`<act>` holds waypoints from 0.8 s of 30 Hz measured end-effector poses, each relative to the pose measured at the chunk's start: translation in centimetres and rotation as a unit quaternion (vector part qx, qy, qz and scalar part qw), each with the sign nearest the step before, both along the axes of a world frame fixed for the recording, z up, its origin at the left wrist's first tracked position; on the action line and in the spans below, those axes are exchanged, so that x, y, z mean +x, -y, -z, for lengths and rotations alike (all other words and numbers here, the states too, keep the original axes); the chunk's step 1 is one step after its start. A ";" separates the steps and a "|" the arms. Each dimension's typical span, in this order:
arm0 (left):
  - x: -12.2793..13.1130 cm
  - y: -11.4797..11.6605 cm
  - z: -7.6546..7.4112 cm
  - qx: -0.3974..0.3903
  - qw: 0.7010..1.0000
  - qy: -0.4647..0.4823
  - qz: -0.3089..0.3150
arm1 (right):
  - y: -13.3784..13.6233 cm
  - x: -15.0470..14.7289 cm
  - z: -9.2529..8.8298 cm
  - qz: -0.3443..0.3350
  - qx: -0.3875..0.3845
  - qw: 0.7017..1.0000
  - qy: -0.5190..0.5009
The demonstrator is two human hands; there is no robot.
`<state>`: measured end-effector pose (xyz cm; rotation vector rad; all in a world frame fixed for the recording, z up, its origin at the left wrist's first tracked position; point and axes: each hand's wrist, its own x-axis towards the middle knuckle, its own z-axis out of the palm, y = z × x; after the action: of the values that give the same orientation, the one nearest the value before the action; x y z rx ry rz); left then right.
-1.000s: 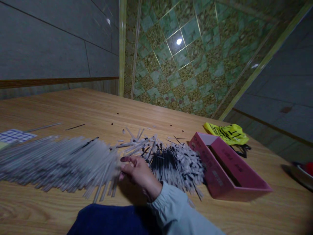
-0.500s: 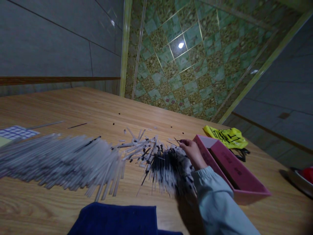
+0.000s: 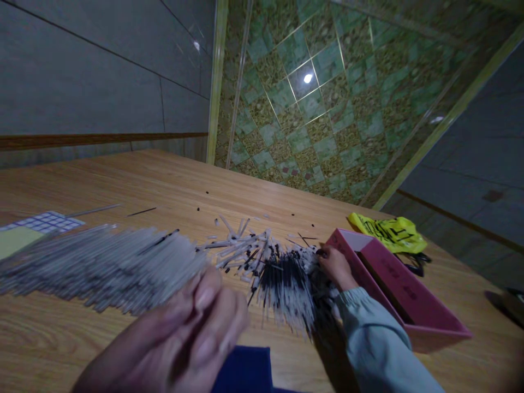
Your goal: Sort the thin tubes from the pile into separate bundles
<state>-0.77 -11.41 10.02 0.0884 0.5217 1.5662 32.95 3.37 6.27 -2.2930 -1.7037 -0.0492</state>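
Observation:
My left hand [image 3: 184,333] is raised large in the near foreground, thumb and fingers pinched together; what they hold, if anything, is hidden. It overlaps the right end of a long heap of thin translucent plastic tubes [image 3: 110,267]. My right hand [image 3: 334,266], in a light blue-green sleeve, reaches to the far right edge of a pile of thin black-and-clear sticks [image 3: 286,278]. Its fingers are curled together beside the pink box, and I cannot make out what is in them. Short white and black pieces [image 3: 241,245] lie scattered between the two heaps.
An open pink box [image 3: 438,333] stands right of the pile, with a yellow plastic bag [image 3: 388,232] behind it. Dark blue cloth [image 3: 249,368] lies at the near edge. A checked sheet [image 3: 51,219] is at the left. Tiny black bits dot the wooden table [image 3: 164,180].
My left hand has come into view in the foreground. My right hand has moved slightly nearer and right relative to the pile, leaving thin dark sticks lying beyond it. The view has shifted a little.

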 end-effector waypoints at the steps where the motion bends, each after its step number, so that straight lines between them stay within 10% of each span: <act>1: 0.3 -1.3 -0.4 0.008 1.000 0.002 0.020 | 0.2 -0.1 -0.2 0.002 0.000 1.000 0.009; 10: 0.1 -10.5 6.7 -0.014 0.998 0.010 -0.063 | 1.1 -7.7 -1.6 -0.119 0.067 0.990 0.047; 17: 0.4 -10.3 7.1 0.040 0.991 -0.073 -0.108 | 0.4 -19.5 2.3 -0.338 0.061 0.939 0.010; 24: 0.8 -10.6 8.2 0.047 0.977 -0.168 -0.123 | -1.2 -22.6 4.4 -0.370 0.063 0.927 0.015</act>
<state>0.07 -0.76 1.84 0.3784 0.7434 1.8309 10.36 4.59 1.86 -1.4381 -2.3817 -0.0344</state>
